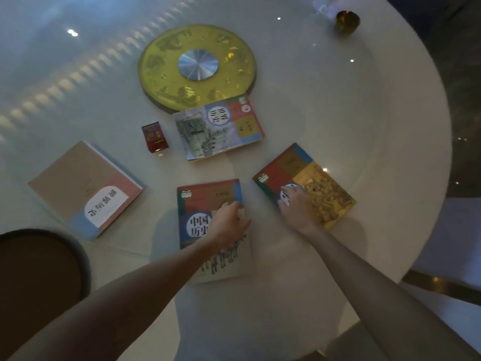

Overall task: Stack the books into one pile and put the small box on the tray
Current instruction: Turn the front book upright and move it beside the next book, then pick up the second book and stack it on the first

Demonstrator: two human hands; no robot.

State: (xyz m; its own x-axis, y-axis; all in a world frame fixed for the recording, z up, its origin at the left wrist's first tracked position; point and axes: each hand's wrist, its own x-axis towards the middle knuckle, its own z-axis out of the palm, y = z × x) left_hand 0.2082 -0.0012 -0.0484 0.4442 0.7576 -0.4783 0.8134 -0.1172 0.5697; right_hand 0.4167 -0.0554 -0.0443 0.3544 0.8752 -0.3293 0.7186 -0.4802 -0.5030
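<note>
Four books lie apart on the white round table (pixel 364 105). A beige and pink book (pixel 78 183) is at the left and a world history book (pixel 218 128) at the back centre. My left hand (pixel 229 222) lies over the right edge of the Chinese history book (pixel 200 220) in front, fingers curled on its cover. My right hand (pixel 299 209) lies on the lower left part of the red and yellow book (pixel 320 183) at the right, fingers over its edge. The small red box (pixel 154 136) stands left of the world history book. The dark brown round tray (pixel 39 269) is at the near left.
A yellow round turntable disc (pixel 161 71) with a silver hub sits at the table's centre, its near rim under the world history book. A small golden object (pixel 347 20) stands at the far right. The table's curved edge runs down the right side.
</note>
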